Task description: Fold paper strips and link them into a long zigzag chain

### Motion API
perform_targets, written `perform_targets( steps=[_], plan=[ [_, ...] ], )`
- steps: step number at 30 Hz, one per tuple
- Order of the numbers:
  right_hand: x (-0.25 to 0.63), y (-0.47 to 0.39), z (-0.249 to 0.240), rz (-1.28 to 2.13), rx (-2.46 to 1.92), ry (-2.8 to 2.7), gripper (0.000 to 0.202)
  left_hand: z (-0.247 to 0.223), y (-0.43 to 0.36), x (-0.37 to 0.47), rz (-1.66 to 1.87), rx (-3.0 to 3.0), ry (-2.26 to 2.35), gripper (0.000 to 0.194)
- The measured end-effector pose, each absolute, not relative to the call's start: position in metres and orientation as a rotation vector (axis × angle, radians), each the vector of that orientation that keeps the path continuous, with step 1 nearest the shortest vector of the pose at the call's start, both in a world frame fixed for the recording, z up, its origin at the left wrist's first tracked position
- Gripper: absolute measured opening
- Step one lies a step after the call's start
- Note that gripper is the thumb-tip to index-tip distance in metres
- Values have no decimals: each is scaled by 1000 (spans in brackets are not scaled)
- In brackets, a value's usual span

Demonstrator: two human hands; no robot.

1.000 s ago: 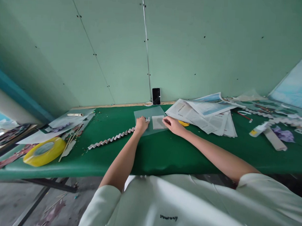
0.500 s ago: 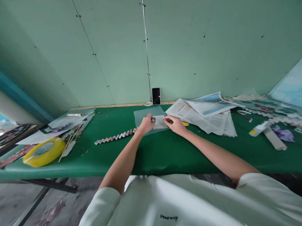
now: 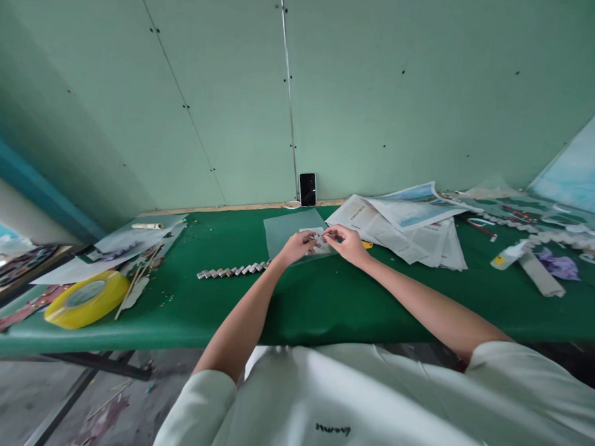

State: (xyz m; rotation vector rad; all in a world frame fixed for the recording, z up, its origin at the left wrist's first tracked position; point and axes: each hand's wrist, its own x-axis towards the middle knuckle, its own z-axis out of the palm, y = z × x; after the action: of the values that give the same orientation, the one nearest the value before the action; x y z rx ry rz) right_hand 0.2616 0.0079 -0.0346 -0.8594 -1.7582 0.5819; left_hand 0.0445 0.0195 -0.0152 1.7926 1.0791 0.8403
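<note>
A zigzag chain of folded paper (image 3: 233, 271) lies on the green table, running from the left up to my left hand (image 3: 297, 247). That hand is closed around the chain's end, which is mostly hidden behind the fingers. Close beside it, my right hand (image 3: 346, 243) pinches a small paper piece against the chain's end; its exact shape is too small to tell. Beneath both hands are a small white paper (image 3: 322, 249) and a translucent sheet (image 3: 280, 229), partly covered by the fingers.
A phone (image 3: 307, 189) leans against the wall. Newspapers (image 3: 400, 234) are stacked to the right, near a glue bottle (image 3: 510, 254) and a purple crumpled cloth or paper (image 3: 559, 264). A yellow tape roll (image 3: 87, 299) and thin sticks (image 3: 137, 278) lie left.
My left hand has moved slightly right and turned, drawing the paper chain to the right with it. The two hands are now closer together. My right hand has barely moved.
</note>
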Motion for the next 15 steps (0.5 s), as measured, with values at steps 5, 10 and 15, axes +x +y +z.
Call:
perform_targets(
  steps=[5, 10, 15],
  plan=[
    [261, 8, -34, 688, -849, -1711, 29, -5, 11, 43, 732, 1871, 1134, 39],
    [260, 7, -32, 799, -815, -1648, 35, -3, 4, 44, 749, 2135, 1269, 36],
    [260, 11, -34, 814, -806, -1634, 36, -6, 5, 47, 706, 2377, 1450, 28]
  ],
)
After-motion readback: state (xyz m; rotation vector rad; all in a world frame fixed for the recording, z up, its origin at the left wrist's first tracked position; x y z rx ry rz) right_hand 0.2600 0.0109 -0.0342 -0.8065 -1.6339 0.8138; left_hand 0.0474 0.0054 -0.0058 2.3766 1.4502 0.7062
